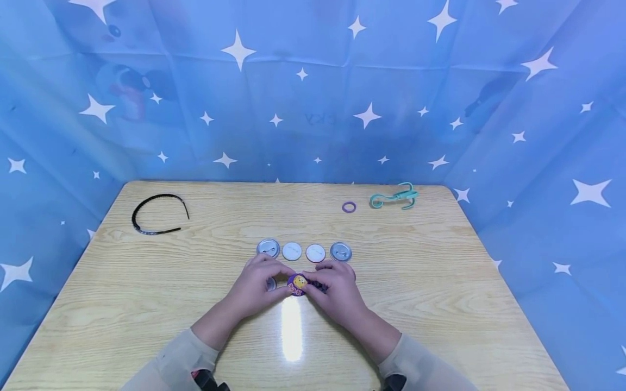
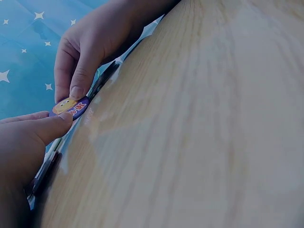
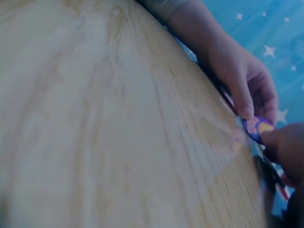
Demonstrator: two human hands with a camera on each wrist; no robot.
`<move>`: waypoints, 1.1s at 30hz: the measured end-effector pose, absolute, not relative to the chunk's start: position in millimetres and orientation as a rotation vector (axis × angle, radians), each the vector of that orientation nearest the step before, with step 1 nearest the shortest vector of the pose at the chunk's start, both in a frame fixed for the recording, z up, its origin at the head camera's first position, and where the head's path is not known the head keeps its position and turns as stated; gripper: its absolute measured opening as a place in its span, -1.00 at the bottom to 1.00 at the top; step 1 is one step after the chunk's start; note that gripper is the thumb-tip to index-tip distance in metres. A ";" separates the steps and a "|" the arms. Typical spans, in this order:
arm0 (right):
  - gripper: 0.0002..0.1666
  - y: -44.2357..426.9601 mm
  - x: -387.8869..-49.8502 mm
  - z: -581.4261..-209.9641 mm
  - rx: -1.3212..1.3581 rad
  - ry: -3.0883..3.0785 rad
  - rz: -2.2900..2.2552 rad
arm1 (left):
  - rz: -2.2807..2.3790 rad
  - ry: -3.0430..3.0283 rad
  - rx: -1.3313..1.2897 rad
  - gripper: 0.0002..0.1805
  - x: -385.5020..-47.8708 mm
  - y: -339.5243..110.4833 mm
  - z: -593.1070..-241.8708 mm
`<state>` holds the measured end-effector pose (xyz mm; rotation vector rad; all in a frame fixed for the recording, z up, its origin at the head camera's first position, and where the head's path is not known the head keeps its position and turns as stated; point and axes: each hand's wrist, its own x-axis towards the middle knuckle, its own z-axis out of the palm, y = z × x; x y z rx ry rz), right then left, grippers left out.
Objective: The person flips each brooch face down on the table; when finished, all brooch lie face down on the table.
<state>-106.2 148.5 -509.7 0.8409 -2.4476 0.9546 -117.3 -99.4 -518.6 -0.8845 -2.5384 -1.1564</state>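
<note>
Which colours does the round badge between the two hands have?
The badge is purple with a yellow figure; the head view shows it best.

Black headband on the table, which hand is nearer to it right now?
Left. The left hand is to the right of the black headband and closer to the person; the right hand is farther right, past the left hand.

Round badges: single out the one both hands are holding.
The purple-and-yellow badge, pinched by the left hand and the right hand; the row of four badges beyond lies on the table, pin sides up.
</note>
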 end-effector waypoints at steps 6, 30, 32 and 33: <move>-0.68 147.8 -105.9 -508.2 0.862 -2.449 0.962 | -1.155 -2.546 -0.892 -0.62 -116.6 -99.9 -518.0; -0.80 147.2 -102.7 -506.2 0.790 -2.540 1.143 | -1.164 -2.533 -0.880 -0.80 -116.7 -97.8 -520.2; -0.79 147.3 -102.9 -506.2 0.798 -2.532 1.135 | -1.164 -2.535 -0.881 -0.81 -116.7 -97.8 -519.7; -0.79 147.3 -103.0 -506.1 0.802 -2.527 1.132 | -1.165 -2.535 -0.884 -0.81 -116.7 -97.7 -519.6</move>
